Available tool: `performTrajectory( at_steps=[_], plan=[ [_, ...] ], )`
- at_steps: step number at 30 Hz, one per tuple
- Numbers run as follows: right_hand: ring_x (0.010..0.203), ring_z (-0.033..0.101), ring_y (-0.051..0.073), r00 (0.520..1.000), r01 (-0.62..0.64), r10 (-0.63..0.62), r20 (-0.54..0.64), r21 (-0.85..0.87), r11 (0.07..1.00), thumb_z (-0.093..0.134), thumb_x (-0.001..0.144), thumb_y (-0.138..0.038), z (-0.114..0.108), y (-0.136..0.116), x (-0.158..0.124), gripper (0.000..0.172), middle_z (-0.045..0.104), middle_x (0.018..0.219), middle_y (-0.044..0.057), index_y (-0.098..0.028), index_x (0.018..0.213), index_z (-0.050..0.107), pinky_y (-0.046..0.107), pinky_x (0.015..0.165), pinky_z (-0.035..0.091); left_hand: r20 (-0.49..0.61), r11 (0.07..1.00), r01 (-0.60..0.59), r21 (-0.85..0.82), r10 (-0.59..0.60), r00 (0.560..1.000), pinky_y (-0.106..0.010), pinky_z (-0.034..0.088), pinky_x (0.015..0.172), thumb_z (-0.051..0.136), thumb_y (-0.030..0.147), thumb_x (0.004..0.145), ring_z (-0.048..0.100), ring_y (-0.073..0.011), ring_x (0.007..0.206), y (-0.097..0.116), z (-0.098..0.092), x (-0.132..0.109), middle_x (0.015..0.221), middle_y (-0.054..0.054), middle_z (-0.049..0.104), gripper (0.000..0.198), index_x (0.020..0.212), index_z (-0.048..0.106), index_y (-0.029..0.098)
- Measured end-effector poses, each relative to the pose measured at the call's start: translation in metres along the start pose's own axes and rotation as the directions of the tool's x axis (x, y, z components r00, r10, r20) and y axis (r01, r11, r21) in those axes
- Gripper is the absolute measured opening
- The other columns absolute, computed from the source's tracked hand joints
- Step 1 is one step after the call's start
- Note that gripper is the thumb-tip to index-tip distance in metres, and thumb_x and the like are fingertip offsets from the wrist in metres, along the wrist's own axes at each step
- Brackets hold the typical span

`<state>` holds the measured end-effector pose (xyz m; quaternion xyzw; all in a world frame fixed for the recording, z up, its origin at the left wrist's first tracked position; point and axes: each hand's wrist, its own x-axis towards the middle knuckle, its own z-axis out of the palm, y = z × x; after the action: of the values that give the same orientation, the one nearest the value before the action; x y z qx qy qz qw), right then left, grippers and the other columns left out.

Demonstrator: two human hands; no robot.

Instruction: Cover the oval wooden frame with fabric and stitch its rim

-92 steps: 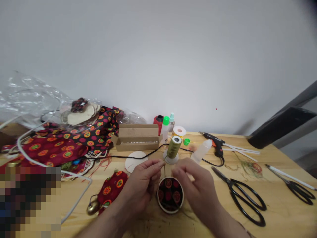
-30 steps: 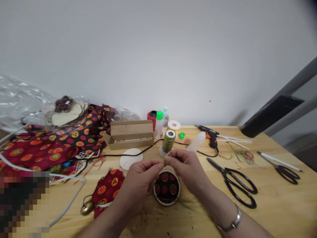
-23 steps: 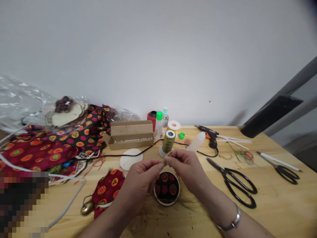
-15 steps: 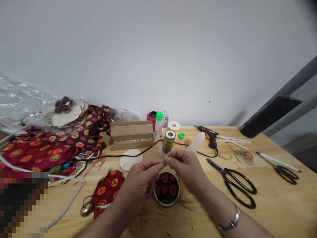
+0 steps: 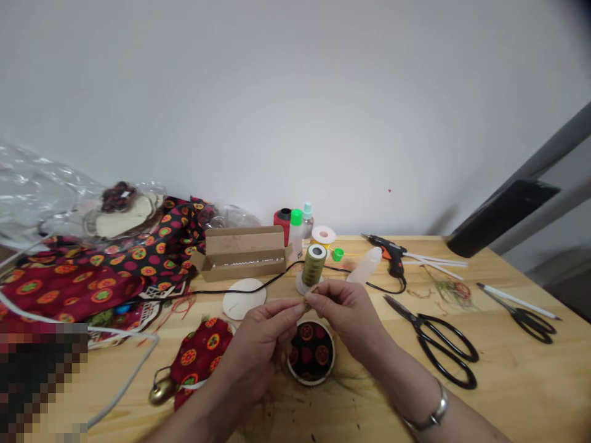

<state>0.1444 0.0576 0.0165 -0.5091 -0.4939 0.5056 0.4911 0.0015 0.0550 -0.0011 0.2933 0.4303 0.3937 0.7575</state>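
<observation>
My left hand and my right hand meet at the fingertips, both pinched closed around something small and brownish, too small to name. Just below them a round piece with dark, red-patterned fabric and a pale rim lies on the table. Behind the fingertips stands an olive thread spool. A maroon patterned fabric piece lies left of my left hand, beside a brass-coloured bell.
Large black scissors, smaller scissors and a glue gun lie to the right. An open cardboard box, bottles and a white disc are behind; patterned cloth is piled left.
</observation>
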Motion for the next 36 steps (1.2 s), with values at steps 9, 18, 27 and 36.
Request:
performTrajectory(
  at_steps=[9, 18, 27, 36],
  plan=[
    [0.044, 0.034, 0.006, 1.0, -0.019, 0.019, 0.011, 0.035, 0.999, 0.065, 0.068, -0.024, -0.0005, 0.0001, 0.0004, 0.015, 0.047, 0.047, -0.005, -0.014, 0.056, 0.063, 0.02, 0.043, 0.026, 0.029, 1.0, 0.007, -0.01, -0.007, 1.0, -0.016, 0.02, 0.039, 0.073, 0.032, 0.064, 0.025, -0.0029, 0.039, 0.0004, -0.0003, -0.0011, 0.043, 0.009, 0.032, 0.023, 0.074, 0.068, 0.013],
    [0.034, 0.038, 0.005, 0.996, -0.087, 0.083, 0.045, 0.084, 0.993, 0.065, 0.067, -0.03, -0.0008, -0.0004, 0.0001, 0.02, 0.047, 0.039, -0.005, -0.013, 0.057, 0.059, 0.018, 0.035, 0.026, 0.035, 1.0, -0.014, 0.014, 0.014, 0.999, -0.017, 0.02, 0.038, 0.075, 0.034, 0.061, 0.027, -0.0029, 0.038, 0.0035, 0.0022, -0.0027, 0.042, 0.008, 0.038, 0.025, 0.071, 0.069, 0.011],
    [0.037, 0.05, 0.009, 0.989, -0.137, 0.127, 0.081, 0.141, 0.98, 0.067, 0.065, -0.033, 0.0001, -0.0007, -0.0012, 0.022, 0.058, 0.045, 0.0, -0.012, 0.062, 0.061, 0.019, 0.035, 0.039, 0.059, 1.0, -0.013, 0.011, 0.013, 0.998, -0.018, 0.026, 0.04, 0.074, 0.034, 0.062, 0.037, -0.0054, 0.038, 0.0042, 0.0023, -0.0024, 0.043, 0.006, 0.045, 0.024, 0.071, 0.069, 0.012],
    [0.042, 0.049, 0.008, 0.997, -0.013, 0.007, 0.079, 0.078, 0.997, 0.064, 0.069, -0.025, -0.0002, 0.002, -0.0043, 0.015, 0.056, 0.053, -0.001, -0.013, 0.06, 0.062, 0.019, 0.038, 0.041, 0.06, 0.999, -0.011, 0.044, 0.009, 0.998, -0.021, 0.036, 0.046, 0.073, 0.031, 0.063, 0.048, -0.0088, 0.042, 0.0047, 0.0035, -0.0038, 0.052, -0.001, 0.061, 0.024, 0.078, 0.072, 0.012]
  ],
)
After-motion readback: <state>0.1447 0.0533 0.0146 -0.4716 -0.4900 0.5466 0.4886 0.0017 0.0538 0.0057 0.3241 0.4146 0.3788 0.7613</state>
